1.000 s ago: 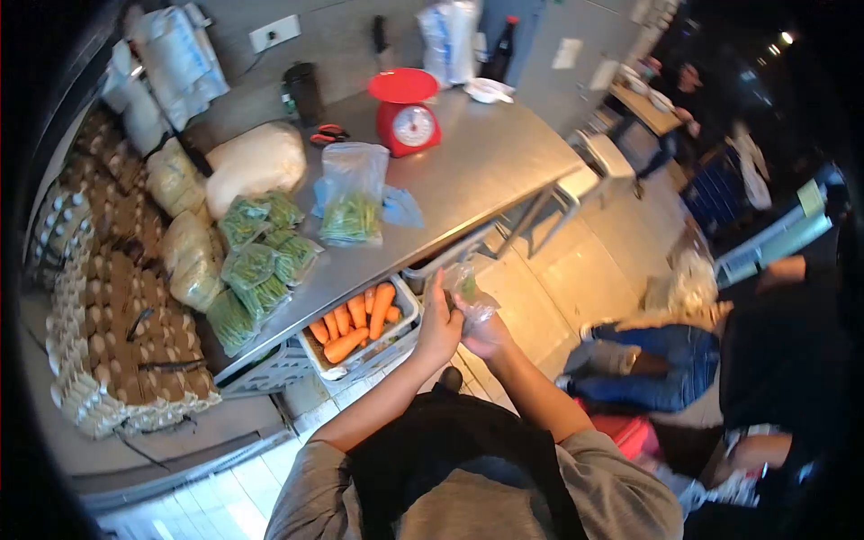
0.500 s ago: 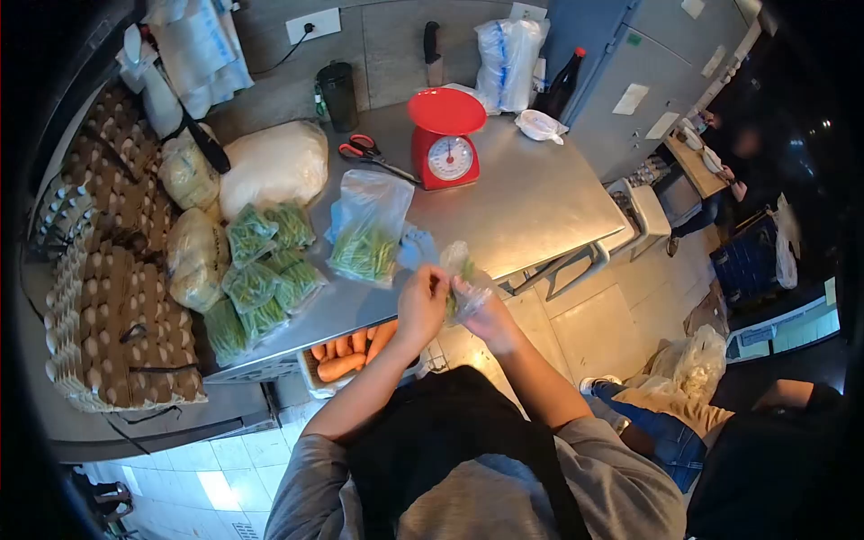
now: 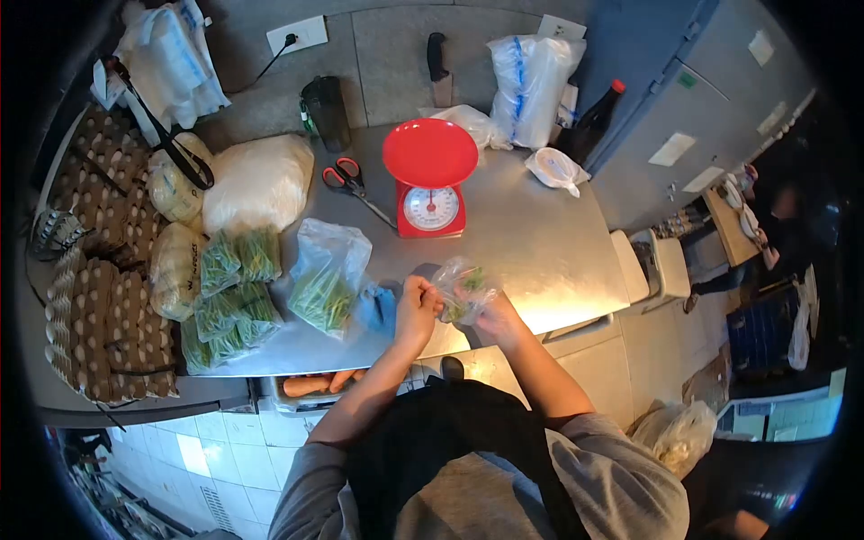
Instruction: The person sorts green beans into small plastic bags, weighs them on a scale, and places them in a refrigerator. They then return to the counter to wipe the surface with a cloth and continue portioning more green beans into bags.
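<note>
A small clear plastic bag [image 3: 464,286] with cut green pieces, apparently beans, is held between my hands above the table's front edge. My left hand [image 3: 418,313] pinches the bag's left side, fingers closed. My right hand [image 3: 497,317] is wrapped round its lower right, its fingers partly hidden behind the plastic. Left of my hands lies a larger clear bag of cut green beans [image 3: 322,295]. A blue cloth or glove [image 3: 376,308] is beside it. Several filled bags of green beans [image 3: 229,306] are piled further left. Beyond my hands stands a red kitchen scale [image 3: 432,210], its pan bare.
Scissors [image 3: 353,183], a dark tumbler [image 3: 326,114] and a large white bag [image 3: 259,184] stand on the steel table [image 3: 531,238]. Egg trays [image 3: 117,319] are stacked left. A knife [image 3: 438,67] hangs at the wall. Carrots [image 3: 310,385] sit below the edge. Another person is far right.
My view has shifted, and the table now extends beneath the bag. The small bag is turned more towards me, its green contents showing more. The person at lower right has mostly left view.
</note>
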Motion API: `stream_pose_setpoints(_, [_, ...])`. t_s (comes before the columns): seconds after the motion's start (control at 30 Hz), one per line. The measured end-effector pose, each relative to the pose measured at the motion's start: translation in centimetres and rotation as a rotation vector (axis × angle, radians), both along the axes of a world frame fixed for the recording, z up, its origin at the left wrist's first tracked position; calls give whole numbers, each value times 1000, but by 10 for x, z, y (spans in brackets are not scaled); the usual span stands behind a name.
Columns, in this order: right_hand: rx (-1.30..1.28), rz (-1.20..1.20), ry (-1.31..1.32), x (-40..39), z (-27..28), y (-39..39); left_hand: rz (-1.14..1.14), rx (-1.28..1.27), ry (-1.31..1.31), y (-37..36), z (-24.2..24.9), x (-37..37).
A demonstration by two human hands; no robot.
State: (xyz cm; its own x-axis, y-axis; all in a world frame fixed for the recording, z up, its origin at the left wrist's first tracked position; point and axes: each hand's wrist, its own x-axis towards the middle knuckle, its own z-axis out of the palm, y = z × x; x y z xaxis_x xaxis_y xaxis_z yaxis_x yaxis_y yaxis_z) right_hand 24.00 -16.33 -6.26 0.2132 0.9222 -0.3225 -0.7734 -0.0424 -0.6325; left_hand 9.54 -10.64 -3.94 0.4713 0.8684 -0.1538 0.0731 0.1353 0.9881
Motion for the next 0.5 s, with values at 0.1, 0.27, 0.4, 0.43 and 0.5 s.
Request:
stream_pose_setpoints(0.1, [-53,-1,-7,33,-9,13,103,-6,-2,-3,-8,17])
stream_pose_setpoints(0.27, [-47,-17,-12,84,-35,28,392,-177,-86,6,-44,13])
stream_pose_setpoints(0.4, [-200,121,79,116,-29,29,535,-321,-71,10,-64,6])
stream_pose_setpoints(0.43, [-184,116,107,118,-30,32,538,-335,-74,9,-66,5])
stream_pose_setpoints(0.5, [-230,118,90,126,-32,33,539,-364,-80,7,-66,4])
